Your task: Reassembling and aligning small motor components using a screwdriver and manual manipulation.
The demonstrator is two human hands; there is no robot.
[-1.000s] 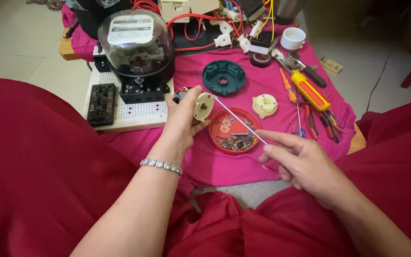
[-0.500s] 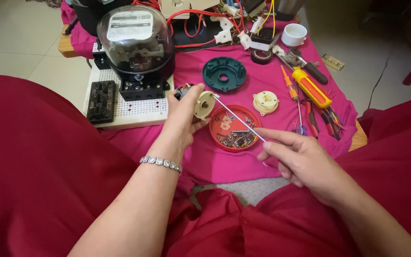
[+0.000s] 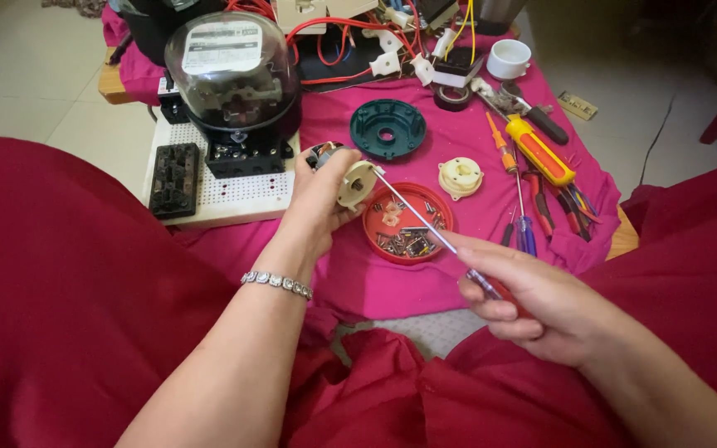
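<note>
At the centre of the frame the left hand (image 3: pixel 319 192) closes around a small cream round plastic motor part (image 3: pixel 355 183), tilting its face toward the tool, seemingly to steady it. The right hand (image 3: pixel 533 303), lower right, pinches the handle of a thin steel-shafted screwdriver (image 3: pixel 425 228). Its long axis runs diagonally, tip pointing up-left into the part, above the red round plastic lid of screws (image 3: pixel 408 224).

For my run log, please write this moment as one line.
left hand: holds small motor part | right hand: holds screwdriver, tip at part | below: red tray of screws
</note>
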